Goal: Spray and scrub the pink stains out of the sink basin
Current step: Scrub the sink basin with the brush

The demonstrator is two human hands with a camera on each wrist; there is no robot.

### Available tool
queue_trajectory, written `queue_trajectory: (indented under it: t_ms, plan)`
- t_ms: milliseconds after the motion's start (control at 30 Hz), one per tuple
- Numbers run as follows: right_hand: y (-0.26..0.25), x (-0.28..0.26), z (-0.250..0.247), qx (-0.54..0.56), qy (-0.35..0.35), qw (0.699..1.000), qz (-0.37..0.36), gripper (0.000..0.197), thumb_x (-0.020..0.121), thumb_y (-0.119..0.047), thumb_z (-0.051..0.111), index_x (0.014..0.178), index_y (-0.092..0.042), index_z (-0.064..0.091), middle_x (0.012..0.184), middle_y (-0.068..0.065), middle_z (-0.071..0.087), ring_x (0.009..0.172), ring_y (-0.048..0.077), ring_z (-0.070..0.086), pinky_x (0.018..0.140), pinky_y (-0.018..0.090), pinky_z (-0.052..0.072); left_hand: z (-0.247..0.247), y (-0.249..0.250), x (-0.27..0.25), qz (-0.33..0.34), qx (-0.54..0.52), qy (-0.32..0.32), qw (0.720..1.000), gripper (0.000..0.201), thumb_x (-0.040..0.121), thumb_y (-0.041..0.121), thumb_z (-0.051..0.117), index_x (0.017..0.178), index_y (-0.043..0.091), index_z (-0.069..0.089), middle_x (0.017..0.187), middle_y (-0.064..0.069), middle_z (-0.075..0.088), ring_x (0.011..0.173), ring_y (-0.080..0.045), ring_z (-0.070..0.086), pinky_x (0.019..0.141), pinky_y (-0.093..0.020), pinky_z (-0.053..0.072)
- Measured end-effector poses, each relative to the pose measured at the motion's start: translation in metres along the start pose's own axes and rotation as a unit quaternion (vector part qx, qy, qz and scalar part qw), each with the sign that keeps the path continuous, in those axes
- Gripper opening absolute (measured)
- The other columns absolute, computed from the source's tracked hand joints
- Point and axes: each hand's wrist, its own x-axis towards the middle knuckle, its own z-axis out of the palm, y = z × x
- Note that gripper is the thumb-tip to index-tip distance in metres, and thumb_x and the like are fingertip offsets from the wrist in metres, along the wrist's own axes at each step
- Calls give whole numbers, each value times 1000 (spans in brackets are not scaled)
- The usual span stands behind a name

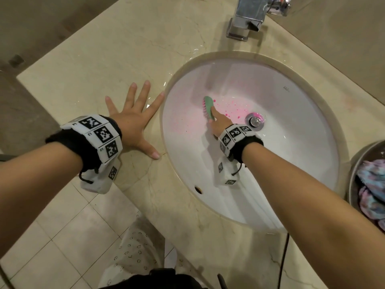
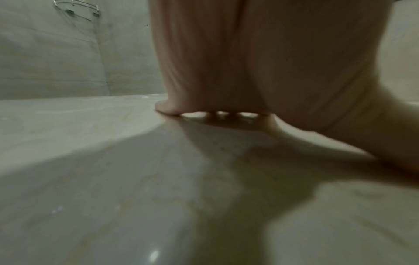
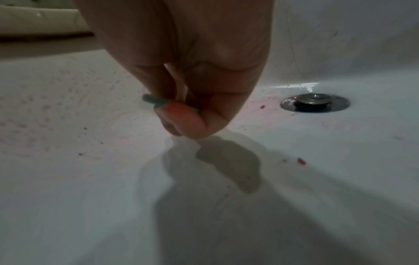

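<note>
— While down in the basin (image 1: 291, 142), right hand (image 1: 220, 124) how?
— Curled round brush (image 1: 209, 107), index laid along its green back, pink bristles pressed on basin wall. Seen from the wrist: fingers (image 3: 188, 118) pinching the green edge (image 3: 152, 99).
— Stains (image 1: 233, 110)?
— Pink dots just right of the brush, toward drain (image 1: 255, 121); faint pink haze left of and below the hand. Drain right of the hand, apart.
— Left hand (image 1: 133, 124)?
— Flat, fingers spread straight, holding nothing, palm on counter (image 1: 93, 65) just left of basin rim, index tip near the rim.
— Other stuff?
— Faucet (image 1: 248, 17) beyond right hand; bowl with cloth (image 1: 370, 188) at far right.
</note>
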Motion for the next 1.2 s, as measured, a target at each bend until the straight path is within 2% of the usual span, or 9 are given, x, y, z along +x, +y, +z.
queue_trajectory:
  t_ms: [67, 200, 333, 567, 700, 833, 967, 1100, 1200]
  plan:
    - [-7, -5, 2, 17, -13, 1000, -9, 54, 102, -19, 28, 150, -27, 6, 105, 12, 59, 62, 16, 51, 53, 20, 40, 0, -1, 1, -1, 4, -1, 1000, 147, 37, 75, 72, 117, 47, -49, 134, 5, -55, 128, -24, -46, 99, -72, -11]
    - [3, -25, 0, -25, -46, 998, -28, 54, 102, -26, 31, 150, -31, 7, 131, 16, 52, 99, 30, 60, 73, 24, 42, -1, -1, 1, -3, 3, -1, 1000, 148, 37, 74, 73, 116, 47, -49, 134, 4, -55, 128, -24, -46, 99, -71, -11]
    - [12, -24, -11, -63, -40, 997, -9, 55, 102, -21, 31, 150, -25, 5, 121, 18, 57, 59, 14, 49, 52, 21, 45, -1, 0, 0, -2, 4, -2, 1000, 147, 38, 75, 73, 113, 47, -50, 134, 4, -55, 128, -25, -46, 98, -71, -11]
    - [-13, -5, -5, -27, -24, 999, -23, 55, 102, -21, 28, 150, -23, 2, 117, 18, 59, 61, 15, 50, 51, 21, 41, -1, 1, 0, -4, 6, -2, 1000, 147, 38, 75, 73, 117, 45, -49, 135, 4, -55, 128, -25, -46, 99, -72, -10]
    - [-3, -34, 1, -38, -68, 996, -45, 53, 102, -28, 28, 149, -32, 4, 126, 19, 55, 92, 30, 61, 72, 28, 46, -1, 0, 0, -6, 9, -2, 1000, 147, 40, 74, 74, 115, 46, -50, 133, 4, -56, 128, -26, -46, 99, -72, -10]
    - [17, -32, -8, -100, -54, 993, -28, 55, 101, -22, 30, 150, -28, 4, 104, 14, 62, 57, 14, 48, 52, 23, 44, 0, 0, 0, -7, 11, -2, 1000, 148, 39, 74, 73, 116, 46, -50, 133, 4, -56, 128, -26, -46, 100, -72, -10]
    - [4, -20, -11, -33, -16, 999, -14, 51, 102, -37, 20, 150, -26, 7, 96, 9, 62, 61, 15, 53, 69, 33, 53, -2, 1, 1, -8, 9, -4, 1000, 148, 37, 75, 73, 115, 47, -50, 134, 4, -56, 129, -26, -45, 99, -71, -10]
    - [-21, -27, 3, 19, -47, 997, -52, 52, 103, -28, 25, 150, -26, 4, 97, 7, 53, 53, 12, 46, 36, 14, 39, -2, 1, -1, -9, 11, -7, 1000, 147, 38, 75, 72, 112, 47, -51, 133, 4, -56, 129, -26, -45, 99, -71, -9]
    - [-11, -39, 8, -28, -81, 994, -74, 54, 102, -24, 28, 150, -29, 4, 111, 16, 59, 56, 14, 50, 43, 17, 42, -2, 1, -1, -7, 13, -8, 1000, 147, 39, 75, 72, 114, 46, -51, 133, 4, -56, 128, -26, -46, 99, -71, -10]
